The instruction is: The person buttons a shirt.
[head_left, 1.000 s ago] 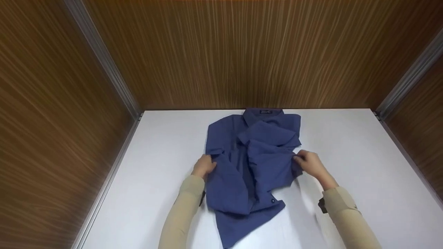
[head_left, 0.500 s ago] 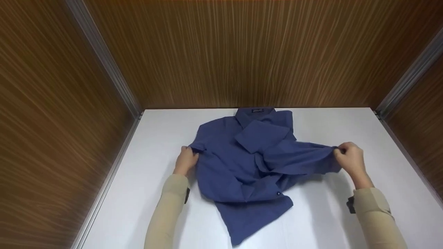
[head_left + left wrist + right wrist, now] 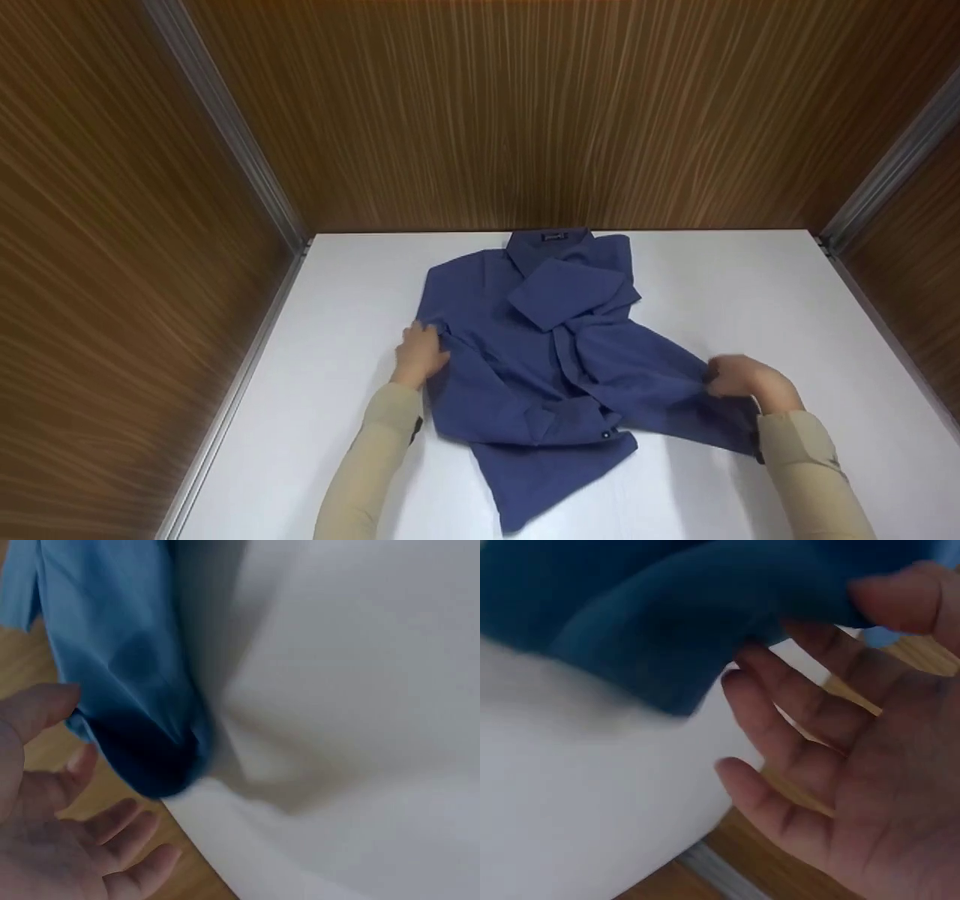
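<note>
A dark blue collared shirt (image 3: 495, 300) lies partly folded on a white table. One sleeve (image 3: 660, 375) stretches out to the right. At the shirt's left edge is my left hand (image 3: 420, 356); in the left wrist view its thumb touches a fold of blue cloth (image 3: 127, 675) while the other fingers spread loosely below. My right hand (image 3: 739, 379), blurred in the head view, is over the outstretched sleeve. The right wrist view has its fingers (image 3: 761, 716) extended and apart, with thumb and index finger at the border of the cloth (image 3: 675, 615).
The white tabletop (image 3: 330, 300) runs back to a wood-grain panel (image 3: 480, 112). Similar panels (image 3: 112, 262) rise at both sides, with grey metal strips (image 3: 225, 127) in the corners. A button (image 3: 606, 435) shows near the shirt's lower front.
My hands first drew apart, pulling the right sleeve out sideways. Since then the sleeve has dropped onto the table, slanting toward the front right; both hands have loosened, the left shifting slightly inward.
</note>
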{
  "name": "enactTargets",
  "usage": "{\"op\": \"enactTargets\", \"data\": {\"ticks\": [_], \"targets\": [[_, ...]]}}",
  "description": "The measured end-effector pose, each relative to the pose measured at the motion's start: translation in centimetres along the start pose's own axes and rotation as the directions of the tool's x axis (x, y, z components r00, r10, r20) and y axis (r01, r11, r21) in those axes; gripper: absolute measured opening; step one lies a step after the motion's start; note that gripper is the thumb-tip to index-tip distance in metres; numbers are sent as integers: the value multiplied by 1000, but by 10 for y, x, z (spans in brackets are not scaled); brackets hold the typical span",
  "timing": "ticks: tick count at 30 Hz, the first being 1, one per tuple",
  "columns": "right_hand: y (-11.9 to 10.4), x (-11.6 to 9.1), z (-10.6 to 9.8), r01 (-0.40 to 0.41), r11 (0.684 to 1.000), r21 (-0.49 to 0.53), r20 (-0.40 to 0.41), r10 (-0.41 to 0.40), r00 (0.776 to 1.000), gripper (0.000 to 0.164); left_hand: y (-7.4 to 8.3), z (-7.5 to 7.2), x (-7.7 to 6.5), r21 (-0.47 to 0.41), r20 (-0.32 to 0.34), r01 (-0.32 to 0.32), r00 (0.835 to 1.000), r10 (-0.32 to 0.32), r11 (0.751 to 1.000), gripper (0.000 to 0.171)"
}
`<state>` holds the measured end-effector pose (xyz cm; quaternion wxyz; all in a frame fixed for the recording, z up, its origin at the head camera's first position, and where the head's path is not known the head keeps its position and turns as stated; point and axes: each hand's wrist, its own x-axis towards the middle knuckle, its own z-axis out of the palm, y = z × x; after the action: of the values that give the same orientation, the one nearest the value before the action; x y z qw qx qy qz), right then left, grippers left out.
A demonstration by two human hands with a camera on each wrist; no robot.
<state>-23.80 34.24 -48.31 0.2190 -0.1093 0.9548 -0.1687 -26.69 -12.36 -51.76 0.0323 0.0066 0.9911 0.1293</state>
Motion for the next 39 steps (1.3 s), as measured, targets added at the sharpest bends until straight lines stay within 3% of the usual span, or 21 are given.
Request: {"op": "enactTargets", "data": {"ticks": [2,5,7,9,12,16,21,24,26,28,29,33,36,39], "targets": [[-17,12,-4,110,991,-75,-161,-121,979,20,13,2,0,32,-22,-74,997,74,997,57],[-50,37,-1,253,947,-196,-345,-308,887,9,25,6,-3,53,53,-133,990,131,990,65],[-74,55,6,301,914,-271,-398,-391,830,10,27,10,-5,51,125,-131,984,123,990,70],[-96,71,14,322,881,-347,-394,-449,802,10,27,13,-7,49,186,-104,978,94,993,75],[-125,93,27,303,851,-430,-361,-469,806,12,25,17,-10,44,241,-89,968,76,995,82],[-149,114,41,222,805,-550,-285,-430,857,20,27,20,-12,87,256,-121,962,95,989,90],[-153,130,57,112,696,-709,-201,-352,914,23,35,29,-13,183,257,-163,960,112,970,99],[-149,135,66,66,657,-751,-200,-322,925,25,39,31,-14,194,258,-164,960,111,967,102],[-147,137,70,46,648,-760,-212,-315,925,28,41,32,-14,197,265,-167,958,111,966,103],[-144,138,71,40,654,-755,-233,-324,917,31,42,32,-14,199,271,-168,956,111,965,104],[-143,138,70,43,672,-739,-247,-330,911,32,43,31,-14,202,274,-168,956,109,965,104],[-138,136,58,97,810,-579,-361,-361,860,41,45,29,-15,225,272,-167,957,103,960,103],[-128,130,38,139,905,-403,-509,-348,787,42,46,29,-16,242,273,-171,957,102,955,101],[-109,119,13,188,953,-238,-663,-301,686,47,46,27,-18,245,277,-171,956,100,954,100]]}}
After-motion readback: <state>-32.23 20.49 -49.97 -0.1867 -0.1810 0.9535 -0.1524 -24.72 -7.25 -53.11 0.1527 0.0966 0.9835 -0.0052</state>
